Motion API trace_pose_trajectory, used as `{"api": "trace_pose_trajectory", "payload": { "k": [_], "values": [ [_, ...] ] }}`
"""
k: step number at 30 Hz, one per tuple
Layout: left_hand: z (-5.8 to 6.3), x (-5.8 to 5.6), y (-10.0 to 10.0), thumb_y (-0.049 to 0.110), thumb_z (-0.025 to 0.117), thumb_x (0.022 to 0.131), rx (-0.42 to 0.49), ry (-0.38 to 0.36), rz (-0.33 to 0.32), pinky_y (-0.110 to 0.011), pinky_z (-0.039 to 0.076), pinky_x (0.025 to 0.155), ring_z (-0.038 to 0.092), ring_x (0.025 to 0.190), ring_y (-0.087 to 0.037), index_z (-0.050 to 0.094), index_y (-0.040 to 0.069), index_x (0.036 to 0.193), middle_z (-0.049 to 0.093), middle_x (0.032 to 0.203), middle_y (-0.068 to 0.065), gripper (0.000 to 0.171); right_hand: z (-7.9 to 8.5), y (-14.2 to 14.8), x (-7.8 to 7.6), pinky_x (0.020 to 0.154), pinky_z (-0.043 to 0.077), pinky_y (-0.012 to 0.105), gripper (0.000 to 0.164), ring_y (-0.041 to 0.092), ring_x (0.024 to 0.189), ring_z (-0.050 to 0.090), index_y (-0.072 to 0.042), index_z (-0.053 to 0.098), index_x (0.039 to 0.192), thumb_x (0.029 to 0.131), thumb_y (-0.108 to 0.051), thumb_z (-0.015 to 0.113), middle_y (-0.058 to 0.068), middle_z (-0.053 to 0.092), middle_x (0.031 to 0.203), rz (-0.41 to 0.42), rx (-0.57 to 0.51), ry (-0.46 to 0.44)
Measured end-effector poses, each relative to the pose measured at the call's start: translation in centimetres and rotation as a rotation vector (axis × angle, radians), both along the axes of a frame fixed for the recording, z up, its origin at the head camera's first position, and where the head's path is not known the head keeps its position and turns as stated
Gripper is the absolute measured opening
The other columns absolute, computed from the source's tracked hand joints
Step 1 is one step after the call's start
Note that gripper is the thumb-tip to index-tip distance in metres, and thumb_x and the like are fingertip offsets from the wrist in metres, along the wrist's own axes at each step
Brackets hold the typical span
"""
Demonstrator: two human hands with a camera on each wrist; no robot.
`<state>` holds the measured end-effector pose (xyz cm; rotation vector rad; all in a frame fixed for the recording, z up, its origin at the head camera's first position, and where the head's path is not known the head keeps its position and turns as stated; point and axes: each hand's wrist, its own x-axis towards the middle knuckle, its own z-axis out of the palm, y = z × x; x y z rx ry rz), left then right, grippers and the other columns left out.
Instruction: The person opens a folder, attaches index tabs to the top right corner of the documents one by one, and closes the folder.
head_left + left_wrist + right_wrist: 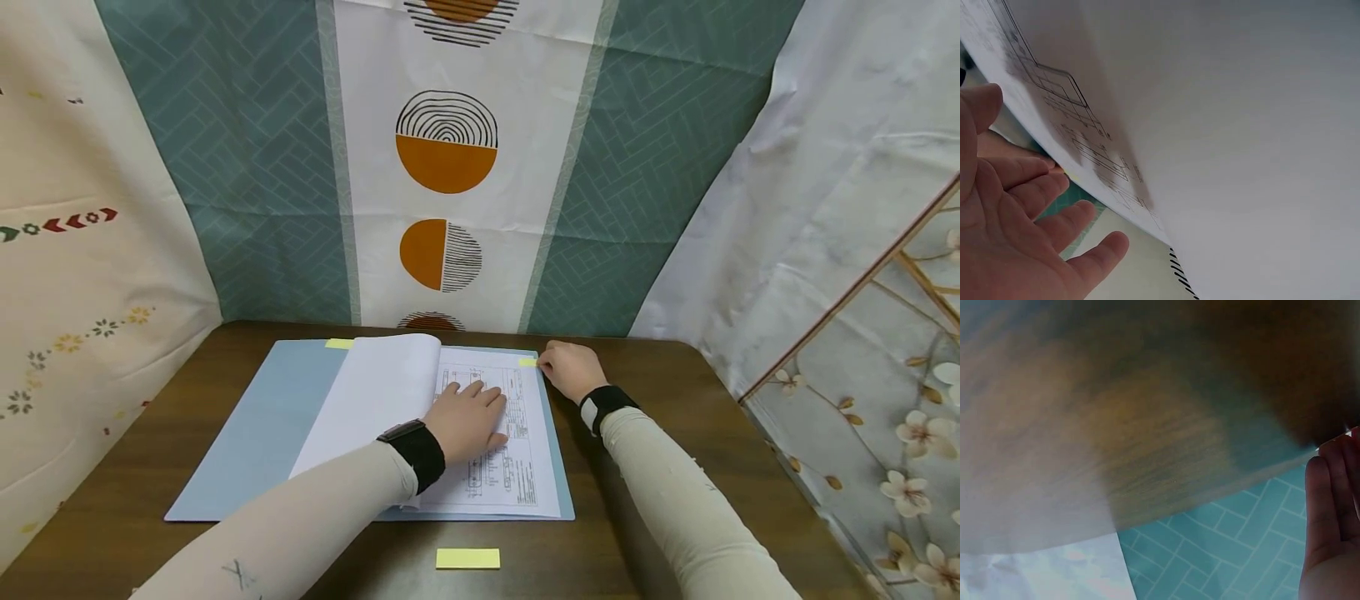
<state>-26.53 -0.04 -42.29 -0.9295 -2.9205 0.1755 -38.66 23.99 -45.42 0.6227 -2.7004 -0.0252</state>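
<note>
An open blue folder [247,433] lies on the table with a stack of white sheets in it. My left hand [467,419] rests palm down, fingers spread, on a printed drawing page [536,467] on the right side. The left wrist view shows that hand [1029,231] with fingers extended beside the page [1085,137]. At the page's upper right corner, my right hand [572,369] pinches the outer end of a yellow sticky tab [528,362]. Its fingertips are partly hidden. In the right wrist view the fingers [1319,506] are at the frame's right edge.
Left of the drawing, a white sheet [367,383] is turned over, its top edge bowed up. Another yellow tab [340,343] sits at the folder's top edge. A yellow sticky pad [468,558] lies on the dark wooden table [652,375] near me. Patterned cloth [285,167] hangs behind.
</note>
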Motion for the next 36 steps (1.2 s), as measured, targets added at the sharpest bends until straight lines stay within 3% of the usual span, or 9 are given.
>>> {"api": "trace_pose_trajectory", "payload": {
  "k": [6, 18, 30, 36],
  "values": [
    [-0.1, 1.4, -1.4, 0.056, 0.056, 0.094, 0.030, 0.009, -0.034, -0.054, 0.031, 0.109, 0.041, 0.140, -0.029, 0.050, 0.013, 0.148, 0.048, 0.151, -0.003, 0.069, 0.0, 0.1, 1.0, 0.077, 0.052, 0.031, 0.017, 0.014, 0.082, 0.063, -0.014, 0.079, 0.106, 0.091, -0.019, 0.072, -0.002, 0.066, 0.094, 0.005, 0.045, -0.044],
    [0.5, 4.4, -3.8, 0.057, 0.057, 0.093, 0.067, -0.032, -0.067, -0.055, 0.032, 0.108, 0.041, 0.140, -0.029, 0.048, 0.014, 0.150, 0.047, 0.151, -0.003, 0.072, 0.7, 1.0, 4.6, 0.088, 0.051, 0.033, 0.024, 0.015, 0.101, 0.065, -0.013, 0.076, 0.113, 0.090, -0.019, 0.073, -0.002, 0.069, 0.110, 0.089, 0.017, -0.008],
    [0.7, 7.1, -4.8, 0.057, 0.059, 0.092, 0.079, -0.016, -0.121, -0.050, 0.036, 0.107, 0.043, 0.139, -0.029, 0.052, 0.011, 0.146, 0.048, 0.150, -0.007, 0.072, 1.5, 1.3, 10.7, 0.085, 0.052, 0.029, 0.022, 0.010, 0.097, 0.064, -0.013, 0.076, 0.108, 0.086, -0.019, 0.076, -0.005, 0.067, 0.109, 0.201, -0.008, -0.007],
    [0.8, 8.5, -5.1, 0.056, 0.061, 0.092, 0.083, -0.019, -0.151, -0.049, 0.036, 0.106, 0.044, 0.138, -0.029, 0.051, 0.011, 0.147, 0.049, 0.149, -0.006, 0.072, 2.1, 1.4, 13.8, 0.086, 0.051, 0.025, 0.027, 0.007, 0.096, 0.062, -0.017, 0.076, 0.111, 0.085, -0.023, 0.078, -0.009, 0.066, 0.112, 0.197, 0.010, -0.046]
  ]
}}
